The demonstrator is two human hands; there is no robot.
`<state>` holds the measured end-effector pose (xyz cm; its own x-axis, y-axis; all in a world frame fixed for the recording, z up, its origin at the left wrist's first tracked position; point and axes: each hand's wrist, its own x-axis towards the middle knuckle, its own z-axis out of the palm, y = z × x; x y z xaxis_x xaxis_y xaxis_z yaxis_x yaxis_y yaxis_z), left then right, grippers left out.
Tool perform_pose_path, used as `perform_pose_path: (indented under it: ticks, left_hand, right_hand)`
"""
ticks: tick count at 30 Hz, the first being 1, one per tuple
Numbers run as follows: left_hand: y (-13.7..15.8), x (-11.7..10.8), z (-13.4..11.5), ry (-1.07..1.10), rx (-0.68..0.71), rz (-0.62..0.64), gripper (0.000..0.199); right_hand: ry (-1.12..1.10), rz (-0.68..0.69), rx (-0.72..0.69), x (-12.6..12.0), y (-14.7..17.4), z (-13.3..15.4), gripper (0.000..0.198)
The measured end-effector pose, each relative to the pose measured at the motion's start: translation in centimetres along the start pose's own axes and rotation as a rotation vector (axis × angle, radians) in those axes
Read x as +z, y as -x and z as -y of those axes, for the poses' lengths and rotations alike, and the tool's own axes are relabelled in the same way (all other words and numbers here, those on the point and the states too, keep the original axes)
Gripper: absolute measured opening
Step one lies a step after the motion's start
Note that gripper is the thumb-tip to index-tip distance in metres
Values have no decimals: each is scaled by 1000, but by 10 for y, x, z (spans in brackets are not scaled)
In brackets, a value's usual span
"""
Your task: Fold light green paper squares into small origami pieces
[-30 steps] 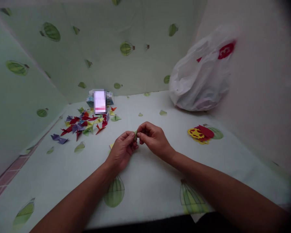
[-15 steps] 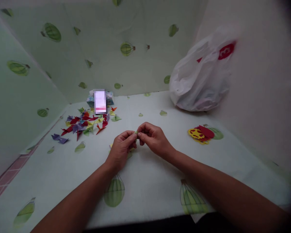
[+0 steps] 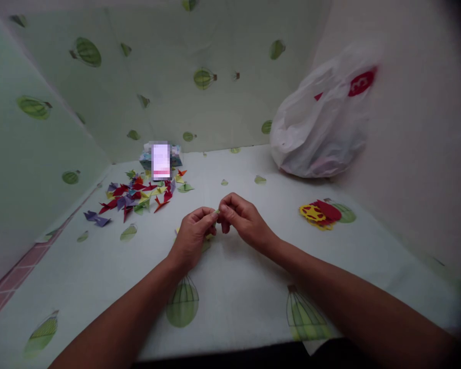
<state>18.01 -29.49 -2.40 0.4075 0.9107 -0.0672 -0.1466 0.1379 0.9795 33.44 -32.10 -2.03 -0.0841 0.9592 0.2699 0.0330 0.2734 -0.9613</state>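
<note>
A small folded piece of green paper (image 3: 216,211) is pinched between my two hands above the middle of the table; most of it is hidden by fingers. My left hand (image 3: 194,233) grips it between thumb and forefinger. On its other side, my right hand (image 3: 240,215) is closed, thumb against forefinger, at the paper's tip. Partly covered by my left hand, some yellowish paper (image 3: 177,231) lies on the table. At the back left is a loose pile of folded paper birds (image 3: 138,195) in red, purple, yellow, green and orange.
Behind the pile a lit phone (image 3: 161,161), blurred out, stands against a tissue box (image 3: 146,157). A white plastic bag (image 3: 318,128) fills the back right. Red and yellow paper cut-outs (image 3: 319,214) lie right of my hands. The tablecloth (image 3: 234,297) has a green balloon print.
The whole view has shifted slightly. My hands stay nearly in place, with the right thumb and fingers shifting a little at the green paper's tip.
</note>
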Motion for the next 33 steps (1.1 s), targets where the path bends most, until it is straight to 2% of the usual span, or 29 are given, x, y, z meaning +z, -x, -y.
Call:
perform_pose_path:
  ticks: [7,13,18,20,27,33]
  left_hand:
    - [1,-1,-2,-177,91,37,23]
    - [0,-2,-3,-175,91,35,26]
    - [1,-2,-5,-199,120,2,26]
    - [2,-2,-5,-240,133,10,26]
    - [3,-2,-6,-348,199,79,32]
    - [2,-4,0,-341,196,41,30]
  right_hand:
    - [48,57,35,-4,-3,0,23]
    - [186,-75,18,-3,-1,3,22]
    - [63,42,86,-4,-3,2,25]
    - [76,87,88,-4,-4,1,26]
    - [370,-53,-2,0,3,2,31]
    - [208,31,58,-1,1,-4,38]
